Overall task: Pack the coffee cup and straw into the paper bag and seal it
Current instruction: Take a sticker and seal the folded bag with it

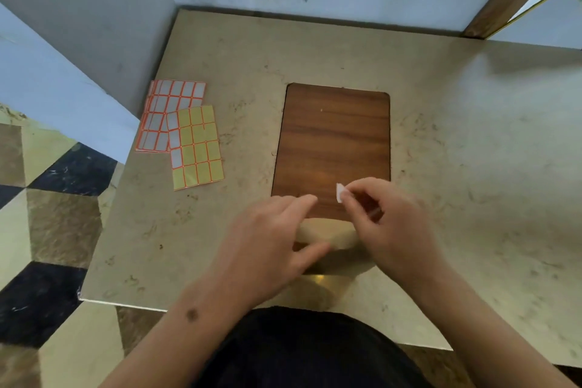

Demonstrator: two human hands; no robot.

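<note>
Lower centre of frame: right hand (382,217) pinching white sticker (339,193), left hand (271,242) with relaxed fingers pressing folded paper bag (327,231) on tabletop (456,135)

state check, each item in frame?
paper bag: top folded over, under both hands
sticker: peeled, pinched in right hand, not yet stuck on
left hand: fingers straight, resting on the bag
label sheets: flat on table, overlapping, front sheet mostly used
</note>
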